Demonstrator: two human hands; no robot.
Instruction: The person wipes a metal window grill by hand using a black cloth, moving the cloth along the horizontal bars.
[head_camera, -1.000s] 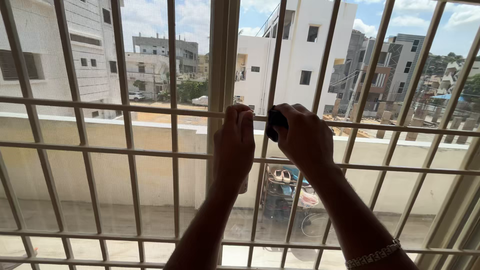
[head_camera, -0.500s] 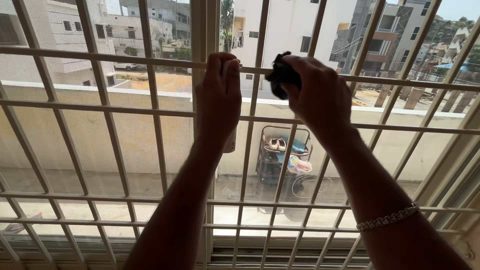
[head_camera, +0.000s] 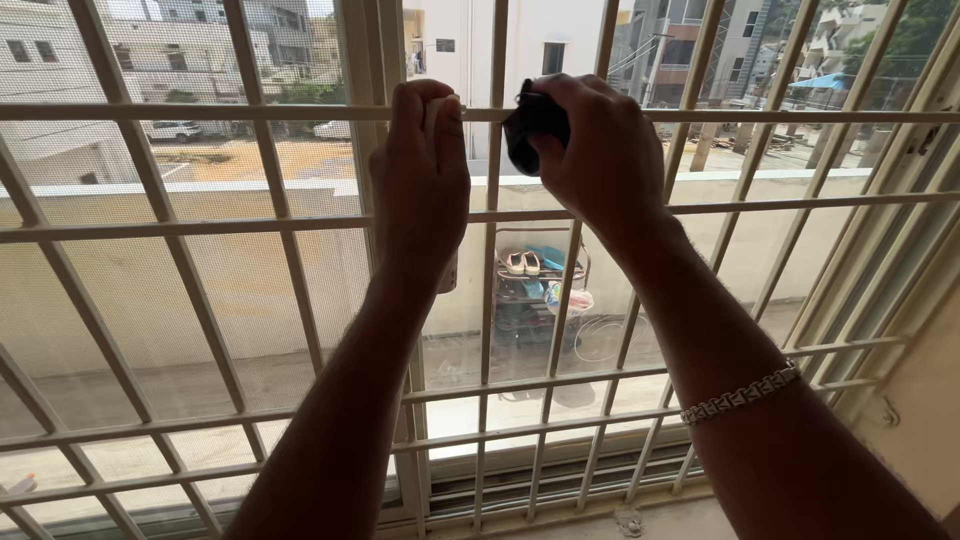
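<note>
The view is seen to have dropped and swung right against the two earlier pictures; the sill and lower rails are now shown, while both hands are kept on the same top rail (head_camera: 250, 112) of the window grille (head_camera: 300, 290). The left hand (head_camera: 425, 185) is wrapped round a pale bottle (head_camera: 447, 270), fingers clamped on it, its lower end seen below the palm; no shift along the rail is noted. The right hand (head_camera: 600, 150) is closed on a dark cloth (head_camera: 530, 125), which is pressed to the rail just right of the mullion (head_camera: 385, 300); a second ago the cloth was held at the same crossing, half a second ago it was blurred, now it is sharp; small rubbing strokes in place are judged, that spot being not yet left. A chain bracelet (head_camera: 745, 392) is worn on the right wrist; a shoe rack (head_camera: 540, 290) is seen outside, below.
</note>
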